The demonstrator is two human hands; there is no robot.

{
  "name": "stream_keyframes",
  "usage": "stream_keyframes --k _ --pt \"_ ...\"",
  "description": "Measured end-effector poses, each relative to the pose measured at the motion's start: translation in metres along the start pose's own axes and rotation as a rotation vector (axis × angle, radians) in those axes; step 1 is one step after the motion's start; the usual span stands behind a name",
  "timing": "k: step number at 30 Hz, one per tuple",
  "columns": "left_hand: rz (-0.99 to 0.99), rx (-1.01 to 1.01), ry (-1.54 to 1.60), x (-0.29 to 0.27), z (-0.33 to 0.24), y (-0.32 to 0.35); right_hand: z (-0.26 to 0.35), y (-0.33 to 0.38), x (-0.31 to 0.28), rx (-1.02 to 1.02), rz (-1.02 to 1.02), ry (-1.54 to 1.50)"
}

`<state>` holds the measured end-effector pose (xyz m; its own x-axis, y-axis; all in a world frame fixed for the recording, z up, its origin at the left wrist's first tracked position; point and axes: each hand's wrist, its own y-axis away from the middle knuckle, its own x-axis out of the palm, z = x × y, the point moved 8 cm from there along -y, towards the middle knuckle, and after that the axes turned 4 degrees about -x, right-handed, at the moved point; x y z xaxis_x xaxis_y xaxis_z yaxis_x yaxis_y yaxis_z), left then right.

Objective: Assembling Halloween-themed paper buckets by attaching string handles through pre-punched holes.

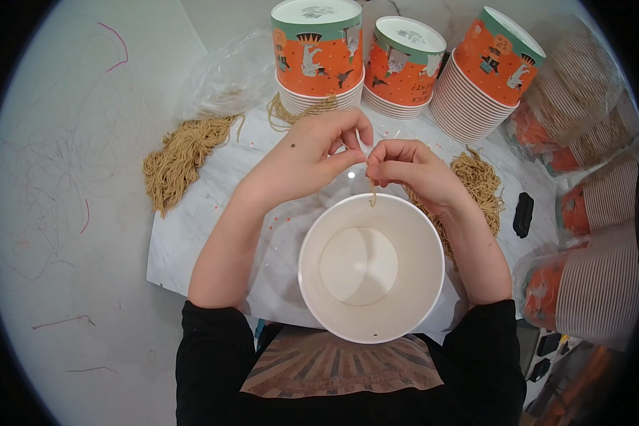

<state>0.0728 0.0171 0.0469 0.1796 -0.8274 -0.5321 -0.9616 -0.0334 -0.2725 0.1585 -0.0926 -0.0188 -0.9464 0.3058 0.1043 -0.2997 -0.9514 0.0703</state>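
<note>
Black T-shirt fabric (209, 348) lies nearest, below a round white paper tub (420, 263). At its far rim, the fingers of the right hand (414, 172) pinch a thin tan yarn-like strand (373, 194), its end dangling; whether the left hand's (298, 153) narrowed fingers grip it too cannot be told. A slack pinch could drop it inside; uneven pulling could fray it.

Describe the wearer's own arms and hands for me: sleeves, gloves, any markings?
The left hand and right hand are bare: no gloves, rings or watch show. A small round spot marks the back of the left one. The forearms are uncovered up to the black short sleeves, which belong to a black top with a brownish striped, ray-like chest print.
</note>
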Motion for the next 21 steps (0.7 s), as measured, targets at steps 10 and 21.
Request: stream_keyframes --k 10,21 --pt "-0.230 -0.212 -0.076 -0.037 0.020 0.006 -0.022 0.000 0.010 0.230 0.131 -0.274" --pt "-0.195 -0.298 -0.153 -0.035 0.020 0.010 -0.030 0.001 0.014 0.245 0.263 -0.370"
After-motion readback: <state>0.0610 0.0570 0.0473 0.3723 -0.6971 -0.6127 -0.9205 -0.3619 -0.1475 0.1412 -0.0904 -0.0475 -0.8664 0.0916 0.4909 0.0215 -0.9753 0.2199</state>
